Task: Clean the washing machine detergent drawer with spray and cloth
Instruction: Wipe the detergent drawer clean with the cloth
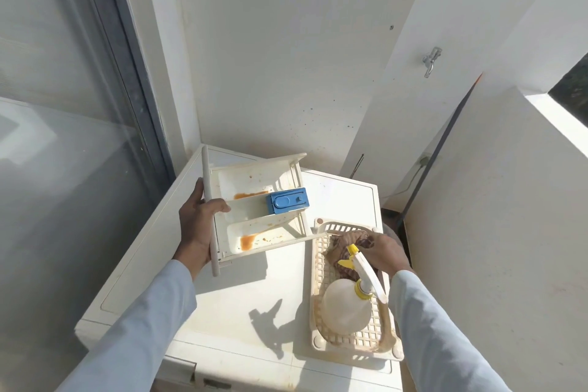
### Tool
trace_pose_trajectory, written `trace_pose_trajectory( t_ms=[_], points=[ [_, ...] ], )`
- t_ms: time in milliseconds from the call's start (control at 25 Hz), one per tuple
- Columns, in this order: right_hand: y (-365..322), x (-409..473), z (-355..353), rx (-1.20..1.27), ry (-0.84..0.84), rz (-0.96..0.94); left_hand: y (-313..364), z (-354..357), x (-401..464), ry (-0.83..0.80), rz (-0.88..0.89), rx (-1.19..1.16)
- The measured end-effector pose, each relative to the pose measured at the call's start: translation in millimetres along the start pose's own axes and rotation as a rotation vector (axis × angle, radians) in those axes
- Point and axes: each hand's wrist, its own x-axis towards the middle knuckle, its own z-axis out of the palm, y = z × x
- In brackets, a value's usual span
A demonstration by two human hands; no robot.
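Observation:
My left hand (197,226) grips the front panel of the white detergent drawer (254,216) and holds it above the washing machine top (241,296). Orange-brown stains lie in two of its compartments, and a blue insert (288,200) sits in the middle one. My right hand (383,253) reaches into the cream basket (318,296) and rests on the brown cloth (345,242); its fingers are closed around the cloth's top. A white spray bottle (346,305) with yellow nozzle stands in the basket just in front of that hand.
A glass sliding door (63,137) runs along the left. White walls close in behind and on the right, with a metal tap (431,60) and a dark hose (442,149) running down to the floor beside the machine.

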Motion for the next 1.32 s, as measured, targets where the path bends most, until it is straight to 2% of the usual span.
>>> trace_pose_trajectory(
  t_ms=[200, 360, 480, 560, 680, 760, 880, 960, 1120, 1320],
  points=[
    [-7.5, 2.3, 8.6, 0.22, -0.075, 0.025, -0.6, -0.1, -8.7, -0.003, -0.015, 0.007],
    [-16.7, 2.0, -17.4, 0.547, 0.006, 0.016, 2.6, -1.5, -11.8, -0.003, -0.036, -0.017],
    [-49.9, -12.2, -87.1, 0.714, 0.119, -0.22, 2.9, -3.2, -9.3, 0.009, -0.034, -0.026],
    [-83.6, -30.1, -129.8, 0.762, 0.138, -0.453, 1.0, -1.9, -9.7, 0.016, -0.037, -0.049],
    [-139.0, -51.9, -134.1, 0.559, 0.264, -0.757, -0.6, 4.6, -16.3, -0.014, -0.048, -0.09],
    [-165.3, -55.6, -105.9, 0.266, 0.377, -0.907, 1.2, 7.9, -18.9, -0.023, -0.046, -0.091],
    [-182.5, -50.7, -68.1, -0.241, 0.381, -1.092, 6.7, 7.4, -18.6, -0.023, -0.025, -0.066],
    [-187.4, -47.9, -65.9, -0.405, 0.363, -1.012, 9.2, 2.2, -18.9, -0.018, -0.012, -0.062],
    [-189.6, -49.2, -73.7, -0.425, 0.243, -0.792, 16.3, -3.3, -25.6, -0.048, 0.005, -0.073],
    [-195.5, -60.9, -64.8, -0.495, 0.271, -0.74, 16.4, 10.4, -33.1, -0.054, -0.057, -0.104]
  ],
)
